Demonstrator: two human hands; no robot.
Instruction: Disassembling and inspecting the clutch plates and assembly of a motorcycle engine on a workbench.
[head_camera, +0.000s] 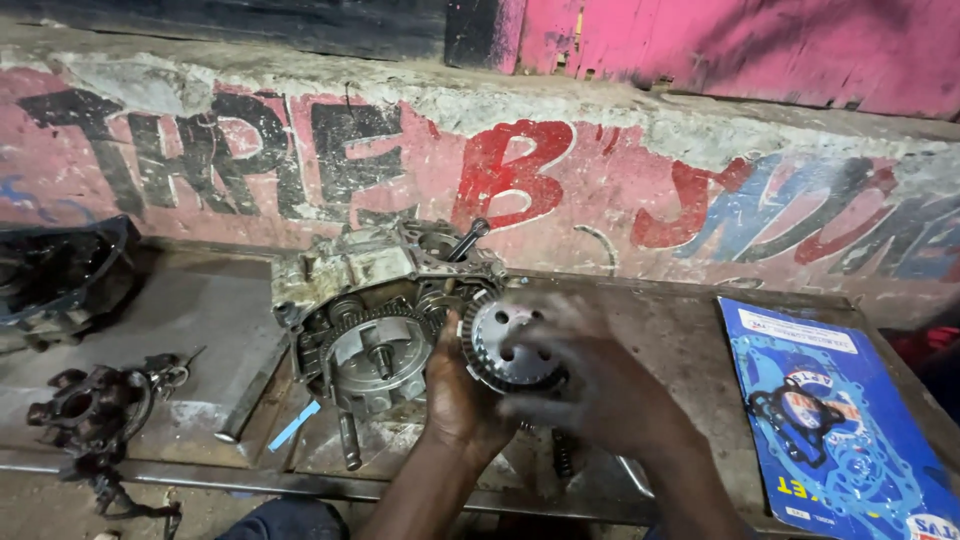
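Bare forearms, sleeveless; dark blue trousers (290, 520)

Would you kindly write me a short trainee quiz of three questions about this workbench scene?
1. True or false: both hands are on the round toothed metal part.
2. What lies at the bench's right end? A) blue gasket packet B) red bucket C) coiled hose
3. On which side of the toothed part does the engine case sit?

Key: 1 true. 2 A, the blue gasket packet. 3 Its left.
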